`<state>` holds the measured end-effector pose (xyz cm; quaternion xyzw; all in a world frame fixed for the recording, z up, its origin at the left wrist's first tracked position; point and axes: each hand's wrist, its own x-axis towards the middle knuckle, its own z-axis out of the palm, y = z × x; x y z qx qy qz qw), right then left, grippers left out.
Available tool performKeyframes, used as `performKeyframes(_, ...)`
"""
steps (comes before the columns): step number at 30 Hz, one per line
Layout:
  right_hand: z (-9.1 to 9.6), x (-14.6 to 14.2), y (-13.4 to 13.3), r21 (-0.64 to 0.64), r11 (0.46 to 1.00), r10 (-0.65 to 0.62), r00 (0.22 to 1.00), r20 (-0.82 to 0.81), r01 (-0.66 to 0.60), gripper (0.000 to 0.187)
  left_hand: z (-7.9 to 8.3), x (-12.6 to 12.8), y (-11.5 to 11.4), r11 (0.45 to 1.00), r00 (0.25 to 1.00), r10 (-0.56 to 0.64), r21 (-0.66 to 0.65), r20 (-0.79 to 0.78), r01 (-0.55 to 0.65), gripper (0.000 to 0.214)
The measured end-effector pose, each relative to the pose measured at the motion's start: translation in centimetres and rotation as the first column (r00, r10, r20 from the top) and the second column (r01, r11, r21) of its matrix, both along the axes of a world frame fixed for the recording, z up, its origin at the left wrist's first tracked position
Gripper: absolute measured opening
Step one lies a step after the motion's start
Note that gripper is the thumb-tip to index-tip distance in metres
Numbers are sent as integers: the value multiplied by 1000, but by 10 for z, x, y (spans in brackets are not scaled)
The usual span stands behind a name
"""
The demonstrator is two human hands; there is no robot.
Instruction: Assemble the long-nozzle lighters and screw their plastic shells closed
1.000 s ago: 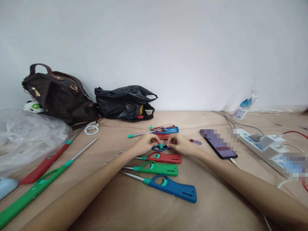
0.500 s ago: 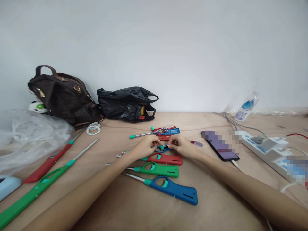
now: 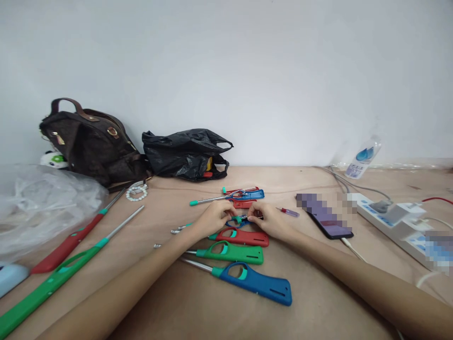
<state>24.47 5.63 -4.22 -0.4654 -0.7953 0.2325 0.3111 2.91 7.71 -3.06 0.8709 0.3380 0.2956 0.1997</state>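
Note:
My left hand (image 3: 216, 216) and my right hand (image 3: 264, 218) meet over a blue gas lighter (image 3: 231, 224) with a teal trigger part, both with fingers pinched on it. Thin wires and a dark part show by my right fingertips; the fingers hide much of the rest. Just behind lie an opened blue lighter shell (image 3: 254, 194), with wires and a metal rod, and a red shell half (image 3: 244, 204). Nearer to me are a red lighter (image 3: 253, 237), a green lighter (image 3: 244, 255) and another blue lighter (image 3: 264, 284), side by side. A small screwdriver (image 3: 290, 212) rests beyond my right hand.
A phone (image 3: 325, 217) on a cable and a white power strip (image 3: 380, 222) lie right. A bottle (image 3: 363, 158) leans by the wall. At left are a long green lighter (image 3: 53, 283), a long red lighter (image 3: 71, 243), clear plastic (image 3: 46, 203), a backpack (image 3: 92, 146) and a black bag (image 3: 180, 153).
My hands stay pinched at the blue lighter, with only small finger shifts. The whole view has moved very slightly.

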Motion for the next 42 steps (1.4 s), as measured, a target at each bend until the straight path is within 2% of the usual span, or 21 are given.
performKeyframes(12, 2, 0, -2, 13, 1000, 16, 1000, -18, -15, 8, -3, 2, -6, 988, 995, -13, 153, -96, 28, 32)
performKeyframes(30, -6, 2, -1, 164, 984, 53, 996, 75, -65, 15, 4, -1, -14, 959, 969, -45, 263, -243, 111, 31)
performKeyframes(36, 0, 3, -5, 316, 933, 85, 958, 273, -173, 14, 5, -5, -21, 927, 918, 29, 354, -395, 123, 25)
performKeyframes(42, 10, 7, -3, 377, 831, 164, 828, 536, -409, 21, 8, -4, -30, 894, 873, 45, 410, -486, 183, 23)
